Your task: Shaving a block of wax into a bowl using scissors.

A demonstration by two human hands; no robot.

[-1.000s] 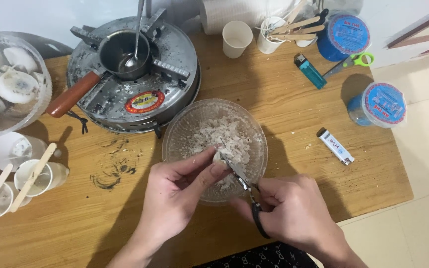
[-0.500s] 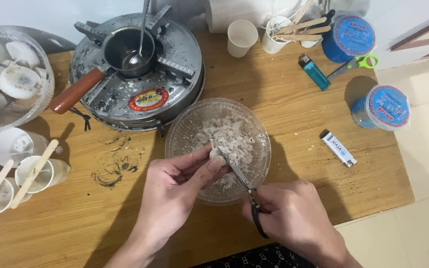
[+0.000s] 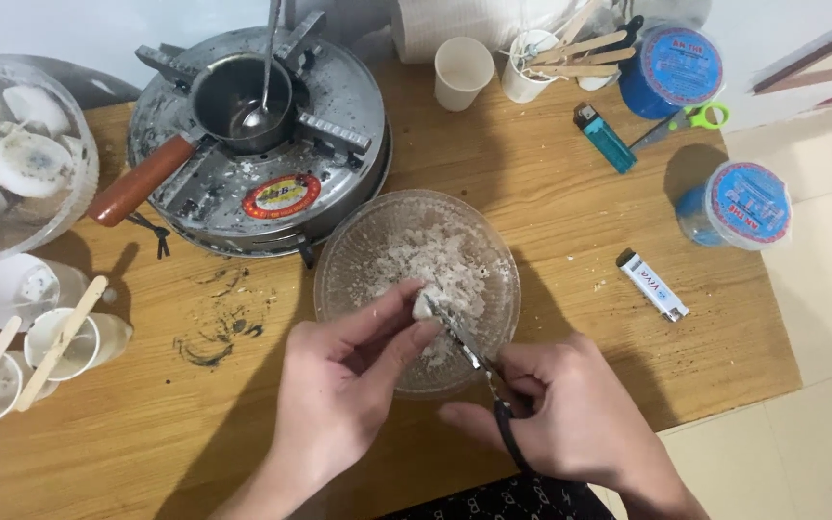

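Observation:
A clear glass bowl (image 3: 358,241) of white waxy crumbs stands in the middle of the wooden table (image 3: 551,221). Over its near rim my left hand (image 3: 344,385) pinches a small white chunk (image 3: 423,306) between thumb and fingers. My right hand (image 3: 570,414) grips black-handled scissors (image 3: 469,356), their thin blades reaching up-left and touching the chunk.
A round metal stove (image 3: 329,164) with a small pot (image 3: 233,96), wooden handle and spoon stands behind the bowl. A large glass bowl (image 3: 69,173) of white pieces and paper cups with sticks (image 3: 60,342) are left. Blue lighter (image 3: 606,138), white lighter (image 3: 652,285), two blue-lidded tubs (image 3: 739,204) and green scissors (image 3: 690,120) lie right.
The view has shifted slightly. My hands stay over the bowl's near rim, and the scissors remain against the white chunk with little visible movement.

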